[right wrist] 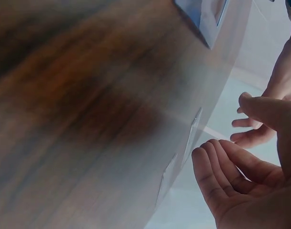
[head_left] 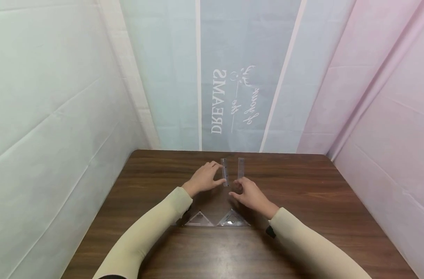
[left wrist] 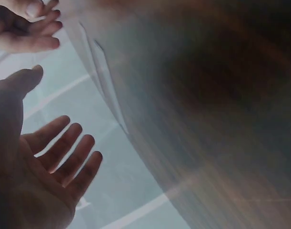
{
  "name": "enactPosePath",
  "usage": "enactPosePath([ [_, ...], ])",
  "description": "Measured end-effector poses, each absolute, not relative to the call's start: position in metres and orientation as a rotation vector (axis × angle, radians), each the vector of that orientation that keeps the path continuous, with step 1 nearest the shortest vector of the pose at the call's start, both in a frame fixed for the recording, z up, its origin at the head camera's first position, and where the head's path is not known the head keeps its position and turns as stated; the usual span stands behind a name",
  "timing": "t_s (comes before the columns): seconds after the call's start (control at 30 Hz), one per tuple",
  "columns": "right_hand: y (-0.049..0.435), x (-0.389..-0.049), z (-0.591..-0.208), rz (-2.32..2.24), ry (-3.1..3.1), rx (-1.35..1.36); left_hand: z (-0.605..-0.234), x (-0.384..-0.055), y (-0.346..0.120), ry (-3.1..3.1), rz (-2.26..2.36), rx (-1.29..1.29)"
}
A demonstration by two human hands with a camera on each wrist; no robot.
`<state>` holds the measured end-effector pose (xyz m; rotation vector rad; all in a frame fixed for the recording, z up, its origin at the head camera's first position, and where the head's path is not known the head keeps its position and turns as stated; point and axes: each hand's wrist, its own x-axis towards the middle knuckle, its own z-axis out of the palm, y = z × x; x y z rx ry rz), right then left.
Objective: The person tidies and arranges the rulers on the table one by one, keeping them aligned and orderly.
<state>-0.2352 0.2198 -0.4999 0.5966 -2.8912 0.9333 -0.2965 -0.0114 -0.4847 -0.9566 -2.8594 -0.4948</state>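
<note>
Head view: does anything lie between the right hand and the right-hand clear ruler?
Nothing visible does. The right hand sits just below the right clear ruler, with only bare table around them. Contact cannot be told.

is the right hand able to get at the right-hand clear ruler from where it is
Probably yes. The right hand sits just below the near end of the right ruler on the table, fingers loosely open and holding nothing. Nothing lies between them; the left hand is over by the left ruler.

rulers (head_left: 224, 171): 2 | set squares (head_left: 198, 219): 2 | hands (head_left: 205, 179): 2 | table (head_left: 302, 193): 1
</note>
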Motion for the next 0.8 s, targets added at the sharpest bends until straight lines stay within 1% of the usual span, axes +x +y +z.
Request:
enactPosePath([
  [0.2, 0.214, -0.248, -0.501, 0.989, -2.898, 0.549, -0.489, -0.322, -0.008, -2.886, -0.542, -0.96],
  [0.4, 0.208, -0.258, -0.506, 1.008, -2.926, 0.538, -0.493, -0.342, -0.002, -2.957, -0.487, -0.91],
  [0.8, 0.2, -0.267, -0.507, 1.008, -2.946, 0.517, -0.502, -0.365, 0.011, -3.066, -0.484, -0.792],
])
